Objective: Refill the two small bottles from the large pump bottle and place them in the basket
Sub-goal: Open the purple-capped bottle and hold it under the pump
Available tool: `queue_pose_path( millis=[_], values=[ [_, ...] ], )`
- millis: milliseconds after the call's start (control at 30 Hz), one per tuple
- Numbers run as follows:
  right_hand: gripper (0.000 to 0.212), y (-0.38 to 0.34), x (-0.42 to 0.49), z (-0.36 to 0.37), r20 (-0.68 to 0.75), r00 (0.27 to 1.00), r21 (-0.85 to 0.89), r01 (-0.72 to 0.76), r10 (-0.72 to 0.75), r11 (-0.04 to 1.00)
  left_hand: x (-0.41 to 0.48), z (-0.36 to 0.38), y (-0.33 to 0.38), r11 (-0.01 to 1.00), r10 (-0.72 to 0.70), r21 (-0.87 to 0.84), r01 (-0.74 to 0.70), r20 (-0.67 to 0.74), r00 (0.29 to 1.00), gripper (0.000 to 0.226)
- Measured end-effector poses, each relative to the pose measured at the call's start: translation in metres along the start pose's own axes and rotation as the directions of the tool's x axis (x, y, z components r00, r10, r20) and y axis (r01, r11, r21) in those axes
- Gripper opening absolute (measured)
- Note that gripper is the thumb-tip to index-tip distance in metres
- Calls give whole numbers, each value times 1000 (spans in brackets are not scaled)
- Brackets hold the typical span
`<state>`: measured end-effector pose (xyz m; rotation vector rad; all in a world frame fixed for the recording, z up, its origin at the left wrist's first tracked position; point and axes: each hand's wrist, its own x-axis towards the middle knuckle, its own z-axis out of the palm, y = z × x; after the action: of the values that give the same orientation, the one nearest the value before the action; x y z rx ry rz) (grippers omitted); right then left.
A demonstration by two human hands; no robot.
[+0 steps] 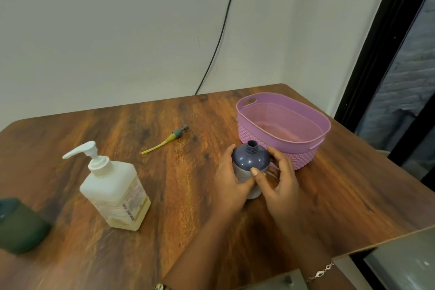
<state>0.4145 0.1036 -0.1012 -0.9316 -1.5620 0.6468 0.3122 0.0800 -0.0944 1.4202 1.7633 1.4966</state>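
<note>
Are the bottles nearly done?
Just started. Done: the grey pump cap with yellow tube lies off. In hand: left hand and right hand grip the open dark-blue small bottle. Left: filling from the large white pump bottle; the purple plastic basket holds no bottle.

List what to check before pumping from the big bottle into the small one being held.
1. Neck of small purple bottle uncapped: ok.
2. Grip by left hand and right hand, bottle upright: ok.
3. Liquid in large pump bottle: ok, yellowish.
4. Pump nozzle over that neck: not ok, the bottles stand apart.
5. Room in pink basket: ok.
6. Whether the dark green container at the left edge is open: cannot tell, blurred.
</note>
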Motion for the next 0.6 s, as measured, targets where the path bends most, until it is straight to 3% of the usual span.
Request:
queue_pose_path(
  millis=[67,167,300,433,600],
  values=[
    [56,-9,-5,5,62,998,49,-32,29,998,-5,-12,1,1000,4,-1,-4,-17,1000,81],
    [70,-22,-17,17,208,965,146,-193,161,970,-13,-33,1,999,27,19,-26,-26,999,86],
    [76,-41,-26,34,256,924,239,-345,284,908,-27,-59,-3,994,86,65,-82,-52,995,76],
    [75,-59,-34,52,243,918,194,-363,314,911,-38,-92,-5,985,117,129,-112,-29,993,77],
    [67,-77,-44,68,212,952,219,-266,220,939,-43,-145,12,861,238,432,-268,123,963,82]
  ],
)
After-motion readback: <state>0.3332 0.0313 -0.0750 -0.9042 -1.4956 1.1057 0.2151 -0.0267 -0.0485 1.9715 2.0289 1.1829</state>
